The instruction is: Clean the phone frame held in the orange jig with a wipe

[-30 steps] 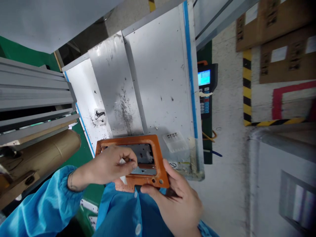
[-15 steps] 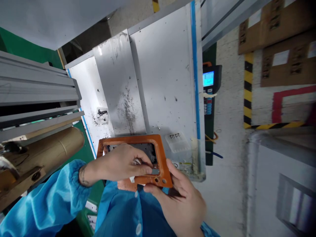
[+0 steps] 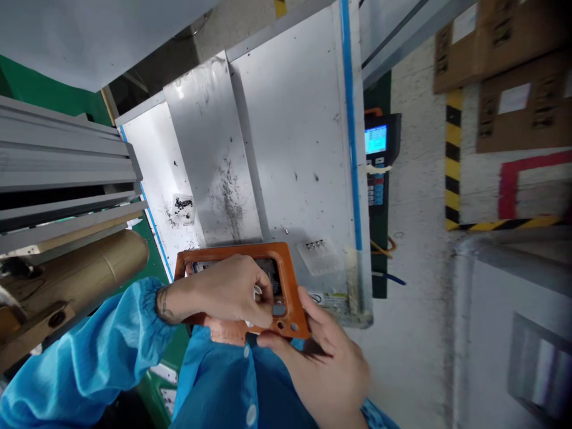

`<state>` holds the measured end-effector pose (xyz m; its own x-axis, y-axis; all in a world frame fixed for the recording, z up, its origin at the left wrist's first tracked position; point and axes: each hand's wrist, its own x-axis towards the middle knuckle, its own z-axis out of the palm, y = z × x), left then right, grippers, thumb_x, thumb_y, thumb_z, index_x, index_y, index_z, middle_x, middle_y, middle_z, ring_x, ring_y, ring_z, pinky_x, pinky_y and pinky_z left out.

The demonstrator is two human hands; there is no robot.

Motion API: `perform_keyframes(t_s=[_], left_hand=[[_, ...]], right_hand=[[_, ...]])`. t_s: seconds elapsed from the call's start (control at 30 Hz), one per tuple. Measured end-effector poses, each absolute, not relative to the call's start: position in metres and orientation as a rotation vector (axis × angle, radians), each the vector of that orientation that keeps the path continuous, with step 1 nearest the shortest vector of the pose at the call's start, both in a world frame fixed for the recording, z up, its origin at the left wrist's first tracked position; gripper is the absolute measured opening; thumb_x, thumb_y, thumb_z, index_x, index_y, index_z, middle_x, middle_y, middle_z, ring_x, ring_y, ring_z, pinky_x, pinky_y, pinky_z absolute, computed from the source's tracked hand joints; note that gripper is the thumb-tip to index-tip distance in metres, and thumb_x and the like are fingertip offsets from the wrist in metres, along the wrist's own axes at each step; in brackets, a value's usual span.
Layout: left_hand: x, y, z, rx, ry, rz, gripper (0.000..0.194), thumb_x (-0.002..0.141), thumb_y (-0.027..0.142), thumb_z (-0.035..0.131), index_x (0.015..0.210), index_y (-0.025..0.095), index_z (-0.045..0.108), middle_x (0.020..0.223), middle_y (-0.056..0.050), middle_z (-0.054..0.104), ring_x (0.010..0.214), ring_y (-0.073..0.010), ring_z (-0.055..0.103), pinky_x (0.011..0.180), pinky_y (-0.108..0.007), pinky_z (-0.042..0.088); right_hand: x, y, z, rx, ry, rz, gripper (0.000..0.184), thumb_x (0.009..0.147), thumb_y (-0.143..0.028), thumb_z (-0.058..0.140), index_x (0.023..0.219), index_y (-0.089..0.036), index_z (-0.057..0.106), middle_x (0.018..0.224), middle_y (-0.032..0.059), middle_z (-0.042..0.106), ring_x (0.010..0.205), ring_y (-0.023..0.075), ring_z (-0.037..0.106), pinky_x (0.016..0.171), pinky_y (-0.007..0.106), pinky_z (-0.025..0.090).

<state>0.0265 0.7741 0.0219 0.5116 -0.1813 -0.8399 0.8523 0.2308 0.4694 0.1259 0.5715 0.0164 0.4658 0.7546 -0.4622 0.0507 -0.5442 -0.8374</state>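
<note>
The left hand pinched a small white piece inside the rectangular orange plastic frame, the right hand clamped on that frame's near corner, and a slipping grip risked tipping the frame off the speckled grey metal bench behind it

cardboard tube, handheld terminal, cardboard boxes

left hand, right hand, orange frame

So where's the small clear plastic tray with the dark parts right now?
The small clear plastic tray lies on the grey metal table, just right of the orange rectangular frame.
</note>
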Motion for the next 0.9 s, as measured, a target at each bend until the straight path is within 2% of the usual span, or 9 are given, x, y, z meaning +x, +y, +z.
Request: perform_keyframes(t_s=[0.13,0.2,0.33,0.47,0.73,0.9], left_hand=[[0.024,0.779,0.025,1.161,0.791,-0.808,0.011,0.068,0.025,0.07,0.074,0.015,0.069,0.066,0.003,0.057,0.057,-0.0095,0.045,0.047,-0.023,0.028],[0.022,0.781,0.027,1.174,0.787,-0.808,0.013,0.073,0.026,0.068,0.078,0.015,0.072,0.069,0.002,0.06,0.059,-0.0098,0.047,0.05,-0.023,0.03],[0.024,0.784,0.026,1.155,0.669,-0.839,0.018,0.077,0.032,0.068,0.085,0.018,0.075,0.071,0.002,0.064,0.058,-0.0099,0.047,0.048,-0.023,0.031],[0.031,0.783,0.022,1.141,0.632,-0.837,0.016,0.075,0.033,0.07,0.077,0.017,0.069,0.066,0.005,0.058,0.056,-0.0083,0.043,0.044,-0.022,0.028],[0.04,0.78,0.026,1.115,0.691,-0.829,0.017,0.067,0.024,0.069,0.061,0.016,0.054,0.056,0.006,0.042,0.052,-0.0075,0.03,0.04,-0.025,0.018],[0.043,0.777,0.029,1.153,0.718,-0.809,0.017,0.065,0.023,0.067,0.06,0.017,0.052,0.055,0.005,0.041,0.052,-0.0083,0.031,0.04,-0.025,0.018]], right_hand=[[0.126,0.572,0.017,-1.852,-0.624,1.124,0.072,0.078,-0.038,0.088,0.142,-0.023,0.059,0.099,0.0024,0.079,0.078,0.0153,0.077,0.07,0.011,0.061],[0.126,0.572,0.016,-1.831,-0.607,1.137,0.073,0.078,-0.036,0.089,0.143,-0.02,0.058,0.102,0.0049,0.079,0.081,0.0178,0.078,0.07,0.013,0.063],[0.124,0.572,0.013,-1.898,-0.649,1.127,0.074,0.077,-0.044,0.089,0.14,-0.019,0.061,0.101,0.0061,0.079,0.081,0.02,0.078,0.07,0.017,0.064],[0.124,0.571,0.014,-1.982,-0.695,1.098,0.072,0.077,-0.053,0.086,0.137,-0.02,0.063,0.096,0.0054,0.079,0.077,0.0212,0.077,0.069,0.021,0.064],[0.125,0.565,0.012,-1.978,-0.668,1.127,0.074,0.076,-0.054,0.087,0.139,-0.023,0.063,0.099,0.0052,0.079,0.079,0.0222,0.078,0.069,0.025,0.065],[0.123,0.557,0.008,-1.976,-0.613,1.194,0.076,0.075,-0.052,0.088,0.141,-0.025,0.062,0.104,0.0055,0.079,0.085,0.0232,0.078,0.073,0.028,0.066]])
